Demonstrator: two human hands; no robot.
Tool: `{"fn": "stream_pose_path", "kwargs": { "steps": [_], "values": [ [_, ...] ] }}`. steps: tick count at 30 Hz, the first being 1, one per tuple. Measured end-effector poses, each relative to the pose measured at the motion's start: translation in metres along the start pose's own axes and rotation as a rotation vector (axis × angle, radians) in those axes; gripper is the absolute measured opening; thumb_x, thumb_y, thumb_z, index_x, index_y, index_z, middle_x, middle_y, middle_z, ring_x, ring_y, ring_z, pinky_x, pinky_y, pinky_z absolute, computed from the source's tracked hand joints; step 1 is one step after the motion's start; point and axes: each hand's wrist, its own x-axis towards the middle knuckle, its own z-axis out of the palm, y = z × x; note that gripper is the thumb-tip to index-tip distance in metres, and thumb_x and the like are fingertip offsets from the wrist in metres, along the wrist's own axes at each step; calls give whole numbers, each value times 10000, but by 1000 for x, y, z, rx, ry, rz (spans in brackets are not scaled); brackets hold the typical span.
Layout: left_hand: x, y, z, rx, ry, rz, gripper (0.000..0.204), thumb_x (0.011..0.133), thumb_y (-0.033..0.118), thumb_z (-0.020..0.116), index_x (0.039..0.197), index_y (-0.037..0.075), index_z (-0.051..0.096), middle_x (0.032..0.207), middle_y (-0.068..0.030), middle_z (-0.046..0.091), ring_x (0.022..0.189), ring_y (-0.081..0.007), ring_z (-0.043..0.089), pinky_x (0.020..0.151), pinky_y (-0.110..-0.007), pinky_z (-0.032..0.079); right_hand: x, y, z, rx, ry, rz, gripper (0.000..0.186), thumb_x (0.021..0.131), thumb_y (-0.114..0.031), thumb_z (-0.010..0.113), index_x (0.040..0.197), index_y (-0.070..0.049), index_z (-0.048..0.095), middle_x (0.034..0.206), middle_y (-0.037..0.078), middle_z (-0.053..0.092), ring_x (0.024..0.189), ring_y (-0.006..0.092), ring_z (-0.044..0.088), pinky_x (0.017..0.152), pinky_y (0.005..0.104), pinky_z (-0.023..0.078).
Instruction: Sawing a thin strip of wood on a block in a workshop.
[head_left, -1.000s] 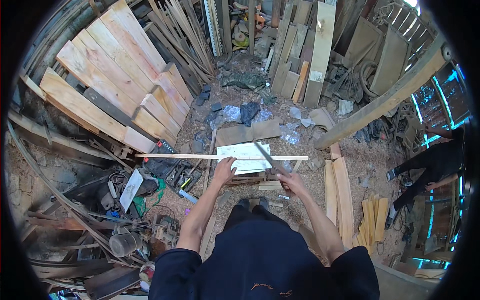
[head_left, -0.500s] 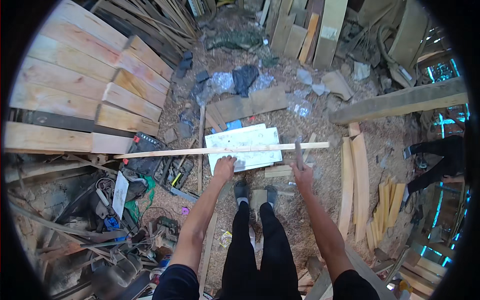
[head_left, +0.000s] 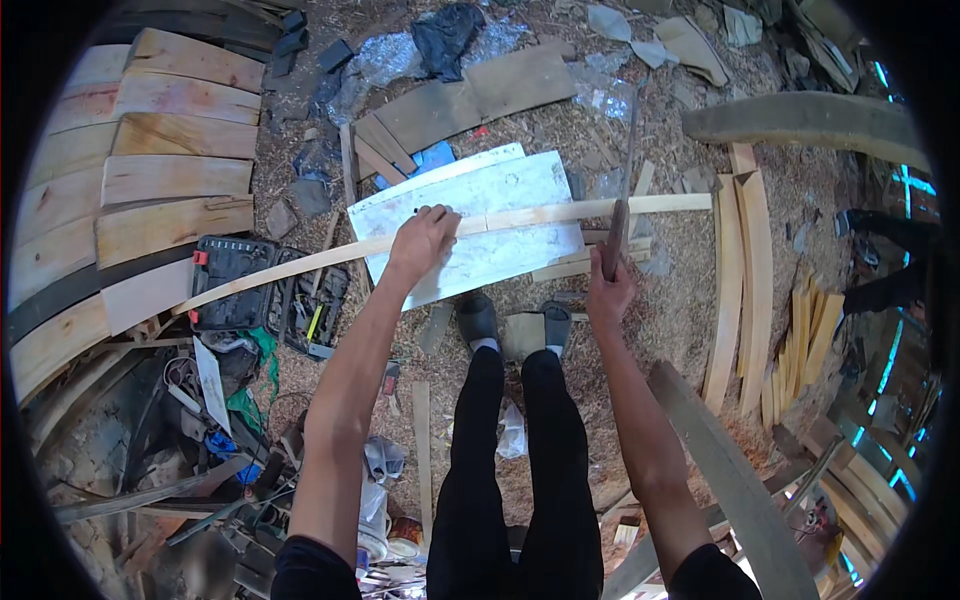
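A long, narrow wooden strip [head_left: 560, 212] runs across white panels [head_left: 520, 240] in front of my feet. My left hand [head_left: 425, 242] is closed over the strip left of its middle, with a dark mark on the panel just beyond the fingers. A thin pencil line crosses the strip to the right of that hand. In my right hand [head_left: 610, 290] is a handsaw [head_left: 618, 235], seen nearly edge-on. Its brown handle sits in my fist, and its slim blade points away from me across the strip's right part. Whether the teeth touch the wood, I cannot tell.
Wide planks [head_left: 180, 135] lie at the left, beside an opened black tool case [head_left: 235, 285]. Long boards [head_left: 742, 290] and short sticks [head_left: 800, 340] are on the right, where another person's legs [head_left: 890, 265] show. A heavy beam [head_left: 800, 120] juts in at the far right.
My left hand has moved from the strip's near edge onto it. The saw, earlier pointing up toward me, now extends away across the strip. The whole view has shifted nearer.
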Motion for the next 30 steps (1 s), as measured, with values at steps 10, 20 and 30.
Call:
{"fn": "stream_pose_path", "kwargs": {
  "steps": [10, 20, 30],
  "values": [
    [11, 9, 2, -20, 90, 38, 214, 771, 147, 723, 954, 91, 627, 982, -49, 616, 946, -268, 591, 802, -399, 522, 9, -6, 43, 108, 34, 143, 323, 940, -286, 664, 1056, 14, 699, 861, 93, 721, 781, 142, 642, 744, 318, 496],
    [29, 43, 16, -43, 83, 129, 278, 762, 162, 737, 1021, 101, 658, 996, -42, 621, 910, -267, 590, 773, -392, 522, 0, -15, 9, 92, -57, -58, 233, 915, -221, 694, 879, 7, 663, 608, 83, 584, 522, 167, 525, 528, 351, 427],
    [90, 119, 34, -32, 58, 38, 214, 780, 184, 730, 976, 126, 667, 1005, -21, 636, 922, -272, 596, 781, -402, 533, 2, 15, -61, 108, -160, 21, 346, 887, -255, 727, 691, -12, 577, 493, 19, 385, 475, 91, 356, 453, 317, 309]
  ]
}}
